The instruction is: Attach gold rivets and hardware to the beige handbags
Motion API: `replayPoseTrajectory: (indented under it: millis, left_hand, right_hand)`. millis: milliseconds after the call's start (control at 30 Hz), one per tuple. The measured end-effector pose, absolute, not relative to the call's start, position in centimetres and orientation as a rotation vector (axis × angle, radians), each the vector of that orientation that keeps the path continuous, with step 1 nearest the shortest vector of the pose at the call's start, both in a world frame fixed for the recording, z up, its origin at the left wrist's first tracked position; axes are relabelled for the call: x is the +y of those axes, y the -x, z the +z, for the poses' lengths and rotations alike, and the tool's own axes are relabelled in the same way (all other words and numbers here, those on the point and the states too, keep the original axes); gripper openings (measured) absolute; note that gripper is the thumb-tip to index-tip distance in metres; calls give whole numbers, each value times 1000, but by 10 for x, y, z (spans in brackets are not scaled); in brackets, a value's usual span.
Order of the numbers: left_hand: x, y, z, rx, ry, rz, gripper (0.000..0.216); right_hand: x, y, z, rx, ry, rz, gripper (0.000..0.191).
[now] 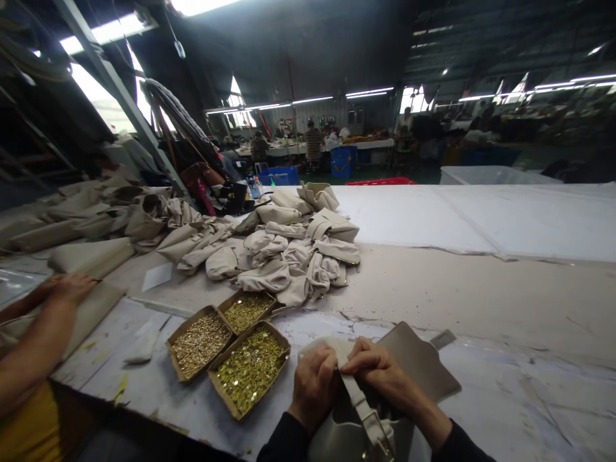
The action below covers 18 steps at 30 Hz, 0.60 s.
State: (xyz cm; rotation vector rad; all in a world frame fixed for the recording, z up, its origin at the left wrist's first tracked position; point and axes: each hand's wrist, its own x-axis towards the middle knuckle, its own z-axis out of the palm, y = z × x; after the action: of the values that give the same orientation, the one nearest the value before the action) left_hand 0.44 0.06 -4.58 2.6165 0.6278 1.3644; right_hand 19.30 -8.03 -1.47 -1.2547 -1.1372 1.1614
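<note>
A grey-beige bag (339, 436) stands in front of me at the table's near edge, its flap (421, 359) laid back to the right. A pale strap (356, 393) with a metal buckle runs down across its opening. My left hand (314, 380) is closed, fingers curled at the strap's upper end. Right beside it, my right hand (378, 367) pinches the same end of the strap. The fingers of both hands nearly meet, and whatever small part may lie between them is hidden.
Left of the bag sit cardboard trays of small metal fittings (250, 369). Behind them lies a heap of beige bags (293, 250). At far left, another person's arms (52, 314) rest on a beige piece. A white tabletop (462, 218) stretches along the back.
</note>
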Motion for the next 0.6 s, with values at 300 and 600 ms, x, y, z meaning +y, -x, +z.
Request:
replayPoseTrajectory:
  millis: [300,600]
  left_hand:
    - [-2,3,-50,658,-2549,1379,29]
    - [-16,0,-70,818,-2324,1022,29]
  right_hand:
    - [-77,-185,-13,-1241,1283,1066,18]
    - [-78,-199,13,-1817,1425,968,27]
